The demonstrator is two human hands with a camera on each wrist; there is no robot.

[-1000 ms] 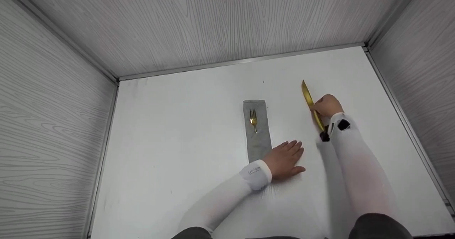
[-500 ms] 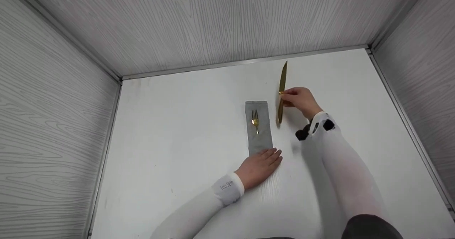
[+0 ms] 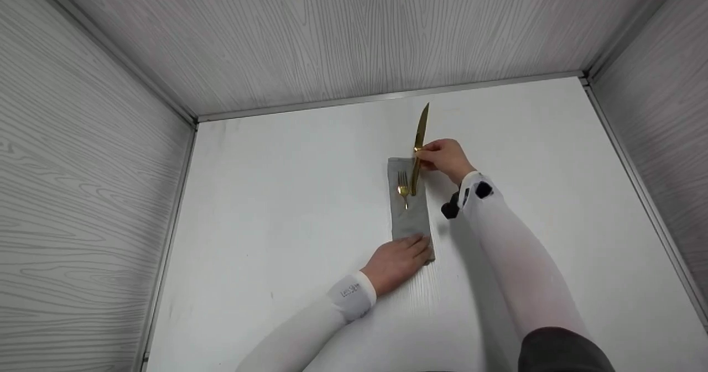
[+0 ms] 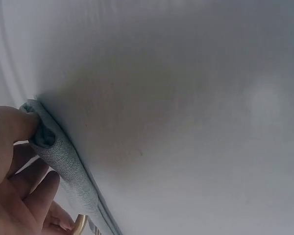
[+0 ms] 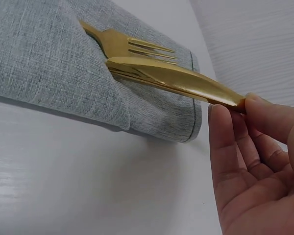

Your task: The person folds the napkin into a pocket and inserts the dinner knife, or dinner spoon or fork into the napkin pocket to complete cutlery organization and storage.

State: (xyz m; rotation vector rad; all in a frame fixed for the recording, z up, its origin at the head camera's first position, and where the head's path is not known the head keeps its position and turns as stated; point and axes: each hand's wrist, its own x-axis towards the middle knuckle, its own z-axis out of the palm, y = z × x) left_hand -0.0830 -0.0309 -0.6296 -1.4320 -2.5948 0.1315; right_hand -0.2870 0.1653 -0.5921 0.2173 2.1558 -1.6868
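A folded grey cloth napkin (image 3: 409,225) lies lengthwise on the white table, its upper layer forming a pocket (image 5: 54,58). A gold fork (image 3: 403,189) sits in the pocket, tines showing and handle hidden under the cloth. My right hand (image 3: 445,159) pinches a gold table knife (image 3: 422,126) near the middle, between thumb and fingertips. The blade points to the back; the handle end (image 5: 137,68) meets the pocket's edge beside the fork. At the napkin's near end, my left hand (image 3: 395,264) grips the cloth, thumb at the folded end (image 4: 41,134) and fingers along it.
The white table (image 3: 276,195) is bounded by grey wood-grain panels at the back (image 3: 332,35), left (image 3: 83,195) and right (image 3: 652,140). A black device (image 3: 451,206) sticks out from the right wrist.
My right hand has carried the knife leftward from the right of the table to the napkin and turned it roughly parallel. My left hand has shifted left onto the napkin's near end, now gripping it.
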